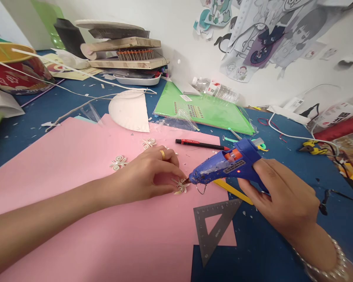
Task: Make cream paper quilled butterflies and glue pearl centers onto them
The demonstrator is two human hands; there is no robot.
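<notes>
My right hand is wrapped round the handle of a blue hot glue gun, whose small indicator light glows. The gun's nozzle points left and meets a small white curled-paper butterfly. Thumb and fingertips of my left hand pinch that butterfly at its left side, low over the pink paper. Beyond my left hand lies a second curled butterfly, and a third curled piece rests to the left, above my forearm. Some white curls behind my left fingers are partly hidden.
A grey set square, a yellow cutter-like strip and a black-and-red pen lie near the glue gun. Farther back are a white half-round piece, a green folder, a plastic bottle and stacked boards.
</notes>
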